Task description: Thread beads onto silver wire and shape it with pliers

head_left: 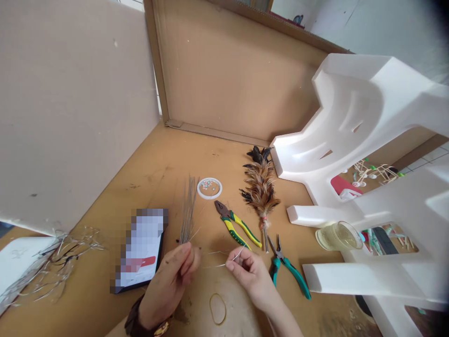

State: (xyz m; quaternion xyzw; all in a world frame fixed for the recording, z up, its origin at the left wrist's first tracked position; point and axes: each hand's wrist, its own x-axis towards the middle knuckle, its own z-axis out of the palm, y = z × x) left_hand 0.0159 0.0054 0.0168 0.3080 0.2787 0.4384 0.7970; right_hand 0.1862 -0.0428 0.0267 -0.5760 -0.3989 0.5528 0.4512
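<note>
On the worktop [157, 173] the left hand [175, 276] has its fingers clamped on the lower end of the wire bundle [188, 208], and just beside it the right hand [250, 274] pinches a single wire strand [214, 266], probably best drawn straight and slowly, lest it kink.

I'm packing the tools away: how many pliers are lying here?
2. The yellow-and-green combination pliers lie left of the feather bundle; the teal-handled needle-nose pliers lie just right of the right hand. More could hide behind the foam.
</note>
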